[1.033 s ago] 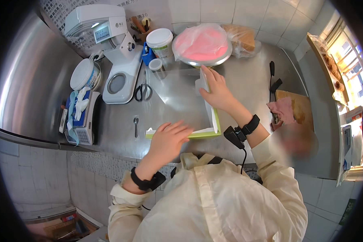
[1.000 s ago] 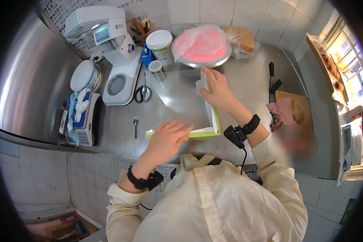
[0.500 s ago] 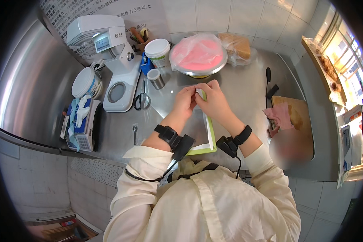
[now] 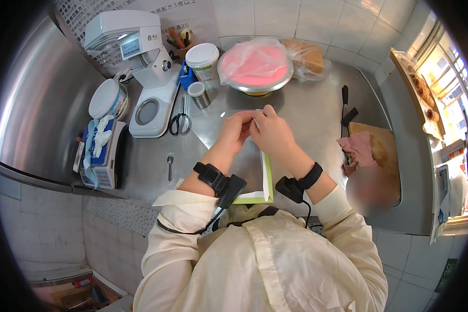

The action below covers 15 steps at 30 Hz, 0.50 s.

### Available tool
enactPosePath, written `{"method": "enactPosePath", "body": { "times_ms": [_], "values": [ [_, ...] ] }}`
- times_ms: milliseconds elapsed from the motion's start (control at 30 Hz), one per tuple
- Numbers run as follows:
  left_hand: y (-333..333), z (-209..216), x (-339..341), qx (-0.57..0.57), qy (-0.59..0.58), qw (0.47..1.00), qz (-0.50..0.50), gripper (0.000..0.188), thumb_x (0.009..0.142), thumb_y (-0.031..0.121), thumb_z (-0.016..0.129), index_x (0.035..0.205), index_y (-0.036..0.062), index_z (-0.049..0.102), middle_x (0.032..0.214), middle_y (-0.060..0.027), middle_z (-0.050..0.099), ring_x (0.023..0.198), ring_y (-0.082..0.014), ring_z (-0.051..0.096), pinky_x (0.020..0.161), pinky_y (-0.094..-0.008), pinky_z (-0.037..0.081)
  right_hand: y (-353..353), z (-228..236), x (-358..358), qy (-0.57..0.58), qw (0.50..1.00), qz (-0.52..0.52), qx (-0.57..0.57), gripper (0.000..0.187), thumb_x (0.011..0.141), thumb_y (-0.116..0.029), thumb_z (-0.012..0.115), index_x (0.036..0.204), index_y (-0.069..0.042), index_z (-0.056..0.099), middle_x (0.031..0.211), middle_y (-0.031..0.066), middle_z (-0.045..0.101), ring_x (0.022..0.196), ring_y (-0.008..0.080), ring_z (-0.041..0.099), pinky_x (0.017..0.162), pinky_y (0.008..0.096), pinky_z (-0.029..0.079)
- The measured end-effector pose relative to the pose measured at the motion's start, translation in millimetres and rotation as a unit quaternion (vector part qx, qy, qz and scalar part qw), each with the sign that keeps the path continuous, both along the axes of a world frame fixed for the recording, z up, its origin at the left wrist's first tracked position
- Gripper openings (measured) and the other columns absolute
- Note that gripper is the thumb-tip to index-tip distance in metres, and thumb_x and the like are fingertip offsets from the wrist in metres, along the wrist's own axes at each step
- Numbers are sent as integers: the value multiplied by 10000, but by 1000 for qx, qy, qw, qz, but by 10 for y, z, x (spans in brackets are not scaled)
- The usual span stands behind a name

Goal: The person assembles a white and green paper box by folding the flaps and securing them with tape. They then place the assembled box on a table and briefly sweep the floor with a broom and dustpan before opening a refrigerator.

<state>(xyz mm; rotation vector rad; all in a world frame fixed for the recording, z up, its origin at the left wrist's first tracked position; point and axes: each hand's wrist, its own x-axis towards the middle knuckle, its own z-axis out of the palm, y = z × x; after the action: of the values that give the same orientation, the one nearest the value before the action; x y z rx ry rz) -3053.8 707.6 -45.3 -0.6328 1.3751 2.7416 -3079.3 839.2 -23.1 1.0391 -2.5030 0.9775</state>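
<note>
Behind right hand [image 4: 271, 133], half-hidden carton [image 4: 269, 179]

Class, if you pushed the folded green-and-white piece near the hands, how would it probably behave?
The green-and-white piece would probably slide lightly, since its walls look thin. They may flex, and tipping seems unlikely because it sits low on the metal worktop.

Your left hand [image 4: 237, 131] and right hand [image 4: 272, 133] meet over the far end of a green-and-white strip [image 4: 267, 179]; its corner lies beside the front edge of the counter [image 4: 312, 114]. A plastic-draped pink disc [image 4: 256, 63] sits near the back edge.
</note>
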Motion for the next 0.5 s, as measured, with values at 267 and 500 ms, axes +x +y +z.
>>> {"method": "enactPosePath", "body": {
  "times_ms": [267, 500],
  "values": [
    [71, -12, 29, -62, -6, 997, -37, 189, 888, 40, 533, 1063, 18, 599, 989, -71, 628, 897, -163, 615, 794, -282, 516, 85, -11, 44, -29, 997, 17, -75, 76, 819, -115, 560, 856, -49, 560, 783, 169, 507, 602, 368, 562, 554, 439, 495],
    [124, -11, 75, -65, -3, 997, -30, 172, 910, 94, 558, 1058, 9, 578, 994, -81, 621, 877, -163, 620, 804, -278, 535, 114, -98, 19, -43, 994, 21, -94, 70, 838, -99, 546, 833, -37, 515, 773, 176, 505, 626, 368, 544, 565, 443, 480]
  ]
}}
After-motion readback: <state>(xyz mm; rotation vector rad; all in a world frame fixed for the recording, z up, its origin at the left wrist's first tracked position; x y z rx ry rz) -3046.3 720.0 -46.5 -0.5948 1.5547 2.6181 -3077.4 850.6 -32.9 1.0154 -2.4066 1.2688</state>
